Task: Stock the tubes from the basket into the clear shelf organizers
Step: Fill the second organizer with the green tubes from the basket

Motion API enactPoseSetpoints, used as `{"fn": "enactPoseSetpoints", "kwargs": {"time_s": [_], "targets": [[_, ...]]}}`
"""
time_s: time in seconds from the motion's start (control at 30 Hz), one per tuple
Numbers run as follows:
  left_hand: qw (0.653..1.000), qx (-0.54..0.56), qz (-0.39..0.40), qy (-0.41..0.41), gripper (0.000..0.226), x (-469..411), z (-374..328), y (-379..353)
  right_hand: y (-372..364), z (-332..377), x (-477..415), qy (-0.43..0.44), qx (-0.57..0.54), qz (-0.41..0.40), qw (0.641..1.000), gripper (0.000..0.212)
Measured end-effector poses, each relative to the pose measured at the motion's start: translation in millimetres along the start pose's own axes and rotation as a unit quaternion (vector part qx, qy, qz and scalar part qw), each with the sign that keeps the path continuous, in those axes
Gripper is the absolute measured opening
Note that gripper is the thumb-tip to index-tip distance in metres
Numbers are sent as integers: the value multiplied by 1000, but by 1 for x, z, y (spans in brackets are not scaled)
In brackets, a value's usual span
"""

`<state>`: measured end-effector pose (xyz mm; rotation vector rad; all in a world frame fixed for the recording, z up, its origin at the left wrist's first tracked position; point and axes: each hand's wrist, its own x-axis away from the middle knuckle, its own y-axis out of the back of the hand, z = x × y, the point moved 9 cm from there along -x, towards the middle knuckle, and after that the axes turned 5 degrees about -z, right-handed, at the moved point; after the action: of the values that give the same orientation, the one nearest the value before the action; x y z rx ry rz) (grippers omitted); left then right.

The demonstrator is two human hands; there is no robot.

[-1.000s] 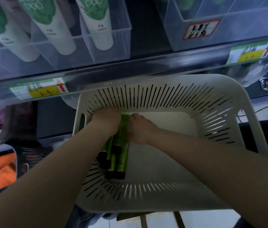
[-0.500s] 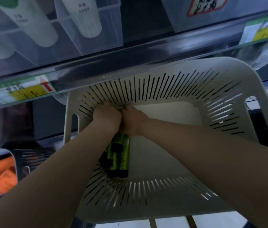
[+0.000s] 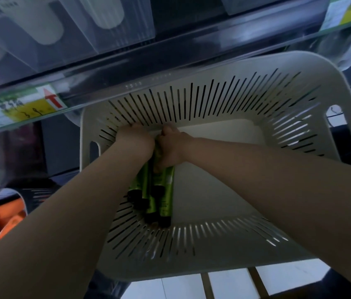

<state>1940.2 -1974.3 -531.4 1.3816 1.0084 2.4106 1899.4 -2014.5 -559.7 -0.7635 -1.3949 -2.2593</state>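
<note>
Nearest me, my two forearms reach forward and down into the white slotted basket [image 3: 245,67], meeting near its far left wall. My left hand [image 3: 134,140] and right hand [image 3: 171,145] press close together, almost touching, and both sets of fingers are curled tight around the upper ends of a bundle of green tubes [image 3: 161,190]. The tubes lie together on the basket floor, their black caps [image 3: 136,196] pointing back toward me, close to the near slotted wall. Beyond the basket runs the shelf edge with a yellow and green price label [image 3: 22,106] bearing a red arrow. Above it stand the clear shelf organizers [image 3: 110,29], holding blurred white tubes [image 3: 105,11].
</note>
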Motion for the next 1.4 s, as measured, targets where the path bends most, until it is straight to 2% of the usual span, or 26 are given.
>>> {"fn": "enactPoseSetpoints", "kwargs": {"time_s": [0.13, 0.33, 0.47, 0.53, 0.63, 0.7, 0.97, 1.13, 1.3, 1.4], "targets": [[1000, 25, 12, 14, 55, -1, 3, -9, -2, 0, 2, 3, 5, 6, 1000, 78], [999, 38, 5, 18, 53, -14, 6, -19, -1, 3, 0, -2, 30, 18, 999, 88], [989, 140, -27, 51, 42, -13, 12, -19, 1, 3, 2, -1, 31, 14, 999, 92], [988, 133, -64, 48, 38, -8, 12, -10, 1, 4, 4, -4, 38, 16, 999, 99], [982, 170, -40, 67, 37, -6, 17, -13, 0, 4, 6, -7, 44, 27, 999, 105], [989, 138, 14, 56, 35, -3, 15, -15, -1, 4, 7, -7, 50, 36, 998, 107], [994, 88, 63, -32, 30, -4, 5, -22, -4, 4, 7, 5, 69, 56, 996, 109], [990, 68, 71, -102, 37, -3, -6, -25, -5, 3, 6, 8, 79, 50, 996, 111], [983, 78, 74, -149, 38, 2, -19, -24, -7, -3, 10, 23, 50, 40, 998, 108], [976, 99, 86, -172, 41, 13, -25, -16, -8, -11, 12, 14, -22, 31, 999, 102]]}}
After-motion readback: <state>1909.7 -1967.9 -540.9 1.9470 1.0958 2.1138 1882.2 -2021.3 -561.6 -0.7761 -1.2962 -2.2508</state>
